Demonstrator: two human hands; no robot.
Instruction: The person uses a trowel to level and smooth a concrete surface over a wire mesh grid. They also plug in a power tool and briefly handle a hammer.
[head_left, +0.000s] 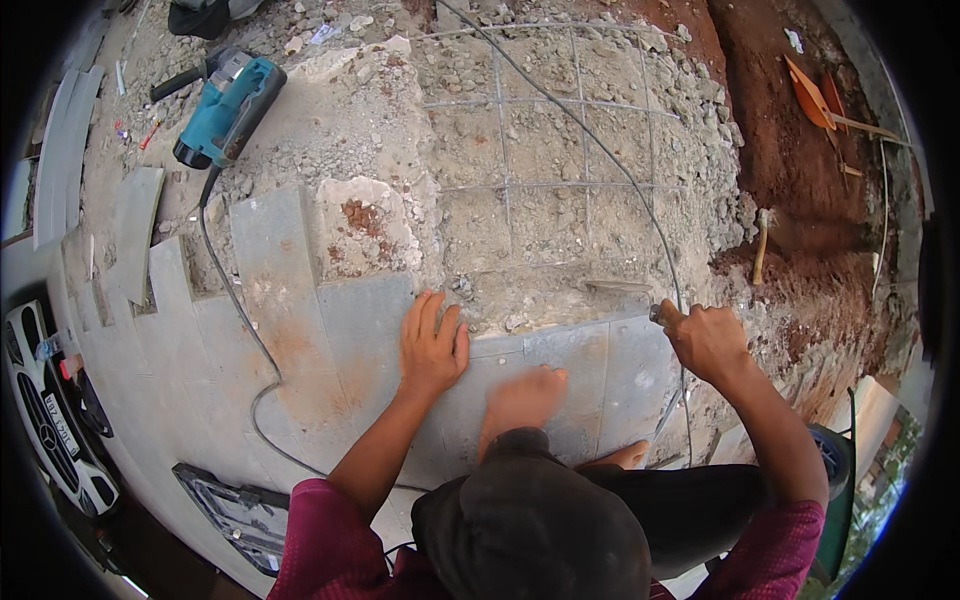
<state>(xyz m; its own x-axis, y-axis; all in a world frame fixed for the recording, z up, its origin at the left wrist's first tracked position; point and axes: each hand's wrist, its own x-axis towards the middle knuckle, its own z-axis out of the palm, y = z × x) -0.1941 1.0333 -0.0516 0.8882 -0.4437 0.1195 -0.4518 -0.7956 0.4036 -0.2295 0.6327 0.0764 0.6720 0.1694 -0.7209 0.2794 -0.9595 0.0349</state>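
Note:
My left hand [434,342] lies flat with its fingers apart, on the front edge of the grey paving tiles [365,320] and the rough rubble beyond them. In my right hand [708,342] is the handle of a trowel [617,287], whose thin blade points left, low over the rubble along the tile edge. Between my hands runs a row of laid grey tiles, with a bare foot [525,400] on them, blurred by motion. Just past the tiles lies broken grey rubble with a steel mesh [585,183] set in it.
A teal demolition hammer [230,108] lies far left. Its cable [240,310] snakes over the tiles, and another cable [600,145] crosses the mesh. A black tool case [235,510] lies near left, a white car [60,420] beyond. An orange hoe [812,95] lies by the red-soil trench [780,120].

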